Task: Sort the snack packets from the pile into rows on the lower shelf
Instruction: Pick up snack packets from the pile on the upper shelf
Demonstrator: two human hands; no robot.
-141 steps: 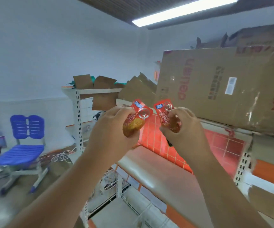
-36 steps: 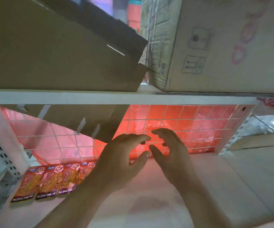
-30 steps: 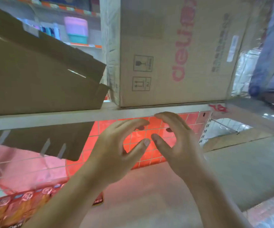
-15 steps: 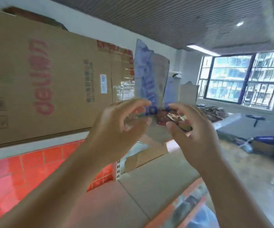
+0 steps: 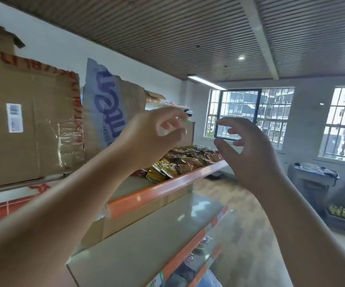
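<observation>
A pile of snack packets (image 5: 186, 160), gold and red-brown, lies on a shelf with an orange front edge (image 5: 163, 189), ahead and to the right. My left hand (image 5: 153, 137) is raised in front of the pile, fingers loosely curled and holding nothing. My right hand (image 5: 248, 150) hovers beside it, to the right of the pile, fingers spread and curved, also empty. Neither hand touches the packets. A lower grey shelf (image 5: 151, 243) runs under the orange edge.
Large cardboard boxes (image 5: 30, 121) stand on the shelf at the left, one with blue lettering (image 5: 109, 112). More shelves with orange edges (image 5: 190, 253) step down below. Windows (image 5: 250, 114) and open floor (image 5: 248, 224) lie to the right.
My view swung from the lower shelf with its row of red packets up and right to the pile. Both hands, which earlier held small red packets, are empty and have spread apart.
</observation>
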